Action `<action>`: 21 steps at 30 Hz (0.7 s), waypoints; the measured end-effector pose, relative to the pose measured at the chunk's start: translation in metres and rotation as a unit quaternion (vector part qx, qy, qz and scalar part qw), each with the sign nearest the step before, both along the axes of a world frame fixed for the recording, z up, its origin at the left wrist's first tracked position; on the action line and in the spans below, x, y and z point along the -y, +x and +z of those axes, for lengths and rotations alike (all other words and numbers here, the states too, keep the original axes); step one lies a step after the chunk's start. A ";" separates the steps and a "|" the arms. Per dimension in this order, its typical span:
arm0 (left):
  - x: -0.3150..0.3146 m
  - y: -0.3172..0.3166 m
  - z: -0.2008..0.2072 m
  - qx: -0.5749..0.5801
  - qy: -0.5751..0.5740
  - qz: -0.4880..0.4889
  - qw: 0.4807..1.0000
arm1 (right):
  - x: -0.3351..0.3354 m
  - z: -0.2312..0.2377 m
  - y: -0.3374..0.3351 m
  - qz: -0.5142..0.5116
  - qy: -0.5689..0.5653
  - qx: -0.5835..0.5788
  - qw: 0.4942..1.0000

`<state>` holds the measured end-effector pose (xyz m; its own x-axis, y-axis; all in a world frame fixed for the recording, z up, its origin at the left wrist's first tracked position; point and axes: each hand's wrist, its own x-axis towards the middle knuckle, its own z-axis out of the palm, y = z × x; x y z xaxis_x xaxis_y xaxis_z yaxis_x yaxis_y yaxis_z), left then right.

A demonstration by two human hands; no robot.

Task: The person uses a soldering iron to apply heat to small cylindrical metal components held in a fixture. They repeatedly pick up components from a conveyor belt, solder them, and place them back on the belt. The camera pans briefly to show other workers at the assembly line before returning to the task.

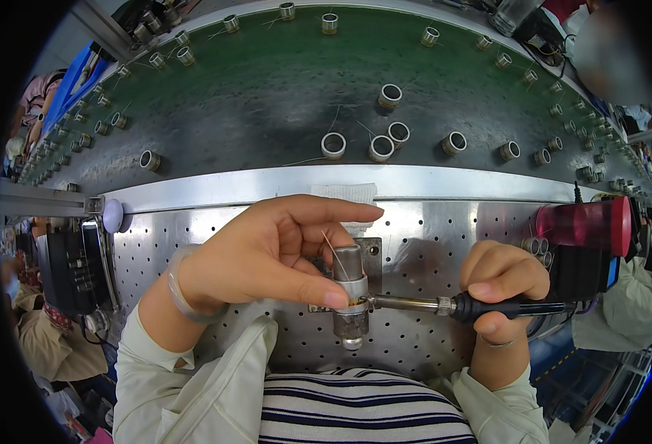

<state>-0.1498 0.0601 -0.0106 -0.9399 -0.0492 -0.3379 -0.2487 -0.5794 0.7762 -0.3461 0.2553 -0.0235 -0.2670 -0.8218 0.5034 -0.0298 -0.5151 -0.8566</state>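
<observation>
Pink container (577, 226) stood right, contents hidden, metal rings (536, 246) beside it, right hand (505, 277) grasped soldering iron (460, 305), left hand (263, 248) touched post-mounted ring (354, 287), whether clenched I couldn't tell

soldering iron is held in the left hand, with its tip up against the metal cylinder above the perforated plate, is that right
Not quite: the head view shows the soldering iron held in the right hand, not the left. Its tip is indeed up against the metal cylinder above the perforated plate.
</observation>
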 end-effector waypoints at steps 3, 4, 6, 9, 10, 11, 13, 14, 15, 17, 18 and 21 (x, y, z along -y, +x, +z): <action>-0.002 0.000 0.001 0.013 -0.018 0.019 1.000 | 0.001 0.000 0.000 0.011 0.005 -0.003 1.000; -0.003 0.000 0.001 0.016 -0.024 0.020 0.999 | 0.001 0.000 0.000 0.013 0.007 -0.005 1.000; -0.003 0.000 0.002 0.023 -0.022 0.023 0.999 | 0.000 0.000 0.000 -0.006 0.014 -0.009 1.000; -0.004 -0.001 0.003 0.024 -0.015 0.025 0.999 | -0.002 0.001 -0.004 -0.013 0.018 -0.009 1.000; -0.005 -0.001 0.003 0.024 -0.012 0.025 0.999 | -0.003 0.001 -0.005 -0.011 0.018 -0.007 1.000; -0.005 -0.001 0.005 0.028 -0.007 0.019 0.999 | -0.003 0.001 -0.005 -0.007 0.015 0.001 1.000; -0.004 -0.002 0.008 0.034 0.005 0.006 0.999 | -0.003 0.001 -0.005 -0.002 0.010 0.014 1.000; -0.004 -0.002 0.007 0.032 0.005 0.005 0.999 | -0.003 0.001 -0.005 -0.001 0.008 0.008 1.000; -0.004 -0.002 0.007 0.031 0.004 0.005 1.000 | -0.002 0.000 -0.005 0.001 0.006 0.003 1.000; -0.004 -0.003 0.006 0.026 0.004 0.009 1.000 | -0.001 0.000 -0.005 0.006 0.005 -0.003 1.000; -0.004 -0.003 0.006 0.022 0.004 0.014 1.000 | -0.001 0.000 -0.005 0.009 0.006 -0.005 1.000; -0.005 -0.003 0.004 0.017 0.006 0.019 1.000 | -0.001 0.000 -0.006 0.013 0.011 -0.007 1.000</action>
<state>-0.1531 0.0647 -0.0062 -0.9255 -0.0806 -0.3700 -0.2519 -0.5986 0.7604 -0.3518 0.2565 -0.0236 -0.2389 -0.8388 0.4893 -0.0289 -0.4975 -0.8670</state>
